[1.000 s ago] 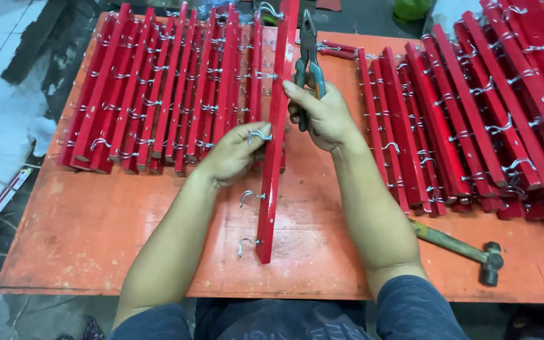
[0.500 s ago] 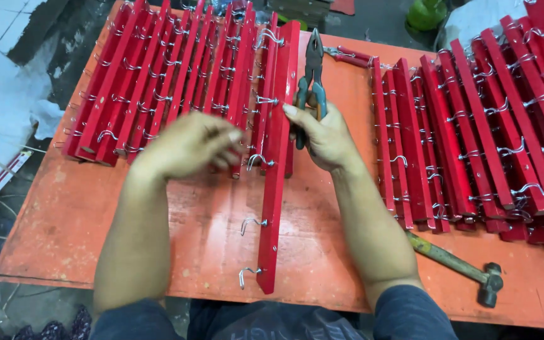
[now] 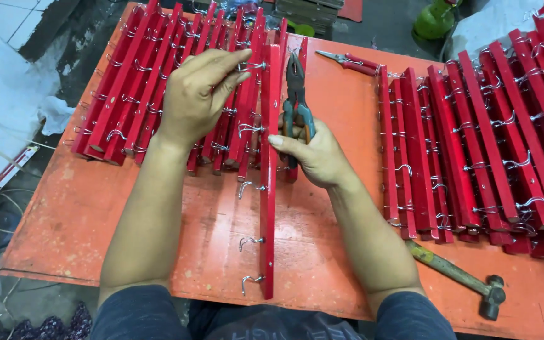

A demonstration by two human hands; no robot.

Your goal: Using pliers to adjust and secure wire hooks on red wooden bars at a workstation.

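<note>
Red hook rail (image 3: 267,189) lies lengthwise on the orange table (image 3: 83,214), running from the near edge up to the stacks, w/ bent wire hooks sticking out its left side; lower three hooks (image 3: 251,242) hang free over bare tabletop.

L hand (image 3: 198,94) is at the rail's far end, fingers curled & thumb + forefinger pinched on the top wire hook (image 3: 253,65) there. Back of hand faces camera, so how tightly it pinches: cannot tell.

R hand (image 3: 315,154) sits just right of the rail, abt mid-length, thumb tip touching the rail's right edge. Fingers wrapped round the teal-handled combination pliers (image 3: 296,94), held upright, nose pointing away; pliers' nose looks shut, not on anything, just beside the rail.

Left of the rail: stack of finished red hook rails (image 3: 140,88), tight together, L hand partly over them. Right of the rail, w/ a gap of bare table: second stack of red rails (image 3: 473,138) w/ hooks. Beyond the rail's far end, to its right: red-handled needle-nose pliers (image 3: 351,61) lying flat. Near-right of the rail, past R forearm: hammer (image 3: 464,277) w/ worn wooden handle, head toward table edge
</note>
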